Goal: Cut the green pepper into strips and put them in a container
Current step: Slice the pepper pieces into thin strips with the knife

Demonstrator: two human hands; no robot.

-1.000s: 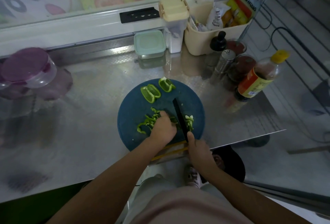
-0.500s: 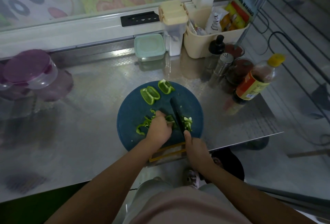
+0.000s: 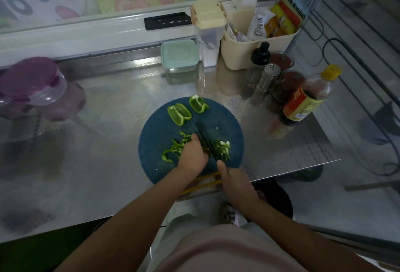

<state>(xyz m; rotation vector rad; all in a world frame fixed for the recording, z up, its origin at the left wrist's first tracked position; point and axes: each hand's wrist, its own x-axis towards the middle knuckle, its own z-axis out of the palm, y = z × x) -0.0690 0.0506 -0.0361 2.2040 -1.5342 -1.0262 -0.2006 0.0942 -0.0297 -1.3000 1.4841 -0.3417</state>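
Slicing in progress on a round blue cutting board (image 3: 151, 139) set at the front edge of a steel counter (image 3: 104, 163). The chief hazard lies where the dark knife (image 3: 205, 139) runs just beside the left hand (image 3: 192, 157): the blade sits close against the knuckles, and a slip on the pepper's smooth skin, or a fingertip straying forward, could bring the edge onto a finger. A second hazard is the board itself, which overhangs the counter's lip above two yellow rails; hard downward pressure near that edge might tip or slide it. Loose cut strips (image 3: 173, 150) spread to the left could also be pushed off the board.

The left hand is curled, fingers drawn together and bent down, pressing on the pepper piece under cut; the piece is largely hidden beneath it. The right hand (image 3: 233, 183) is closed around the knife handle, with what appears to be the forefinger (image 3: 221, 166) extended toward the blade's spine; the handle is concealed in the grip. A pile of sliced pieces (image 3: 223, 148) lies right of the blade. Two uncut pepper sections (image 3: 179, 113) rest at the board's far side, so the cutting is judged about half done. A lidded pale-green container (image 3: 179, 55) stands well apart, by the window ledge.
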